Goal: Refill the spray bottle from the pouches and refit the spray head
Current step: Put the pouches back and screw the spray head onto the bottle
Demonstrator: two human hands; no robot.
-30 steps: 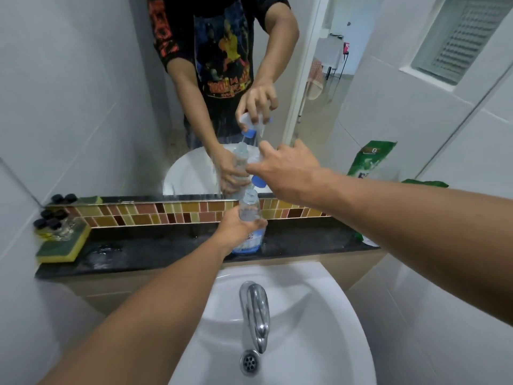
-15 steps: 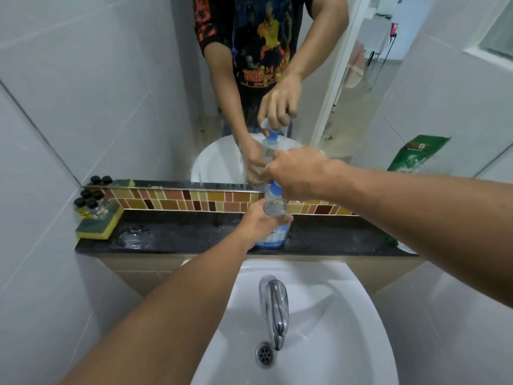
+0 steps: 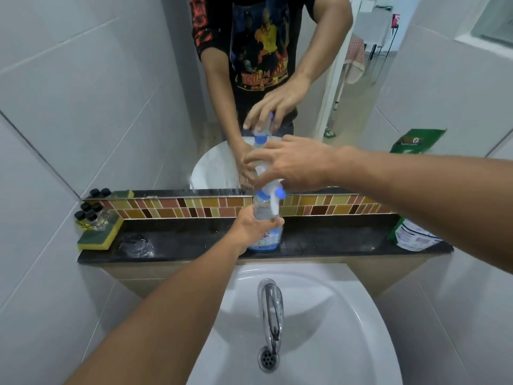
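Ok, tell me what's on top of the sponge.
Small clear bottles with black caps stand clustered on the sponge at the ledge's left end. Their labels are too small to read, and they cover the sponge's far corner.

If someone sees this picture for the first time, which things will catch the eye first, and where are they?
First, the two hands meeting at the clear spray bottle on the black ledge above the basin: the left hand grips its body, the right hand sits on the blue and white spray head. Behind them, the mirror repeats the scene. A green pouch lies at the ledge's right end, and a chrome tap stands below.
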